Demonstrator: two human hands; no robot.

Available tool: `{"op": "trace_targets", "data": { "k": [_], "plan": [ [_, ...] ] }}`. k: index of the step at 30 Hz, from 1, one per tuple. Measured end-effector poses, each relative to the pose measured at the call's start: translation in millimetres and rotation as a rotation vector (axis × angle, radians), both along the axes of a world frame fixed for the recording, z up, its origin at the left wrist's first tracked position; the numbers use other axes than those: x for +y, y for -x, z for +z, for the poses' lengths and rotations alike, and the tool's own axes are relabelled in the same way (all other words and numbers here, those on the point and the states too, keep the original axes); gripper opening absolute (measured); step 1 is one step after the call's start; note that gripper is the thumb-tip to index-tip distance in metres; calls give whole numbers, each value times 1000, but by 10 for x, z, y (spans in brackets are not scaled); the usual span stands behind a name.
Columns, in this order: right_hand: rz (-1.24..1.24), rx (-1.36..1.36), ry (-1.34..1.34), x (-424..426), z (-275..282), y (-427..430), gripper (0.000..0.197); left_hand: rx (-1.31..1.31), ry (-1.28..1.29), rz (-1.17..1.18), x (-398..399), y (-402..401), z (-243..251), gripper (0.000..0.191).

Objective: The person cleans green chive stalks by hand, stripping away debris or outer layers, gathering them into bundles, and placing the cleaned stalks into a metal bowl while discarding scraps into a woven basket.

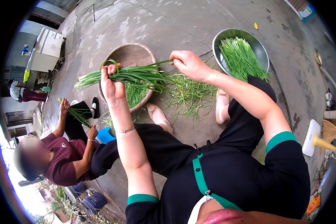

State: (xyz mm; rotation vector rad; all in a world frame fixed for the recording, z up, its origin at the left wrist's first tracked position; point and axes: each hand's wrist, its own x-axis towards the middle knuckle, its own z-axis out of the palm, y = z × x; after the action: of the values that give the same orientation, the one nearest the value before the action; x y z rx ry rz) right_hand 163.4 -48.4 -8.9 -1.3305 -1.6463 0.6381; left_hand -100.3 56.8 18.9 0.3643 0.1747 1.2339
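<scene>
A bunch of green garlic chives lies across my closed left hand, pale stem ends to the left and leaf tips to the right. One leaf loops up over the fingers of that hand. At the tip end, my right hand pinches a few leaves drawn out from the bunch. Beneath the bunch stands a round woven basket with more chives inside. A metal basin to the right holds a large pile of chives, mostly lined up. Loose leaf scraps lie on the concrete between my feet.
On the left a seated co-worker holds a smaller bunch of chives in both hands, beside a blue object. Farther back are another person and a white cabinet. A straw broom lies at the right.
</scene>
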Motion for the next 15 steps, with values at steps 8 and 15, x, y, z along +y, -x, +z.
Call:
{"op": "trace_targets", "data": {
  "k": [8,15],
  "plan": [
    [-1,146,220,35,4,-20,22,70,-67,-29,-11,-48,-30,22],
    [32,193,207,64,-36,-53,25,10,-36,-67,-17,-77,-32,22]
  ]
}}
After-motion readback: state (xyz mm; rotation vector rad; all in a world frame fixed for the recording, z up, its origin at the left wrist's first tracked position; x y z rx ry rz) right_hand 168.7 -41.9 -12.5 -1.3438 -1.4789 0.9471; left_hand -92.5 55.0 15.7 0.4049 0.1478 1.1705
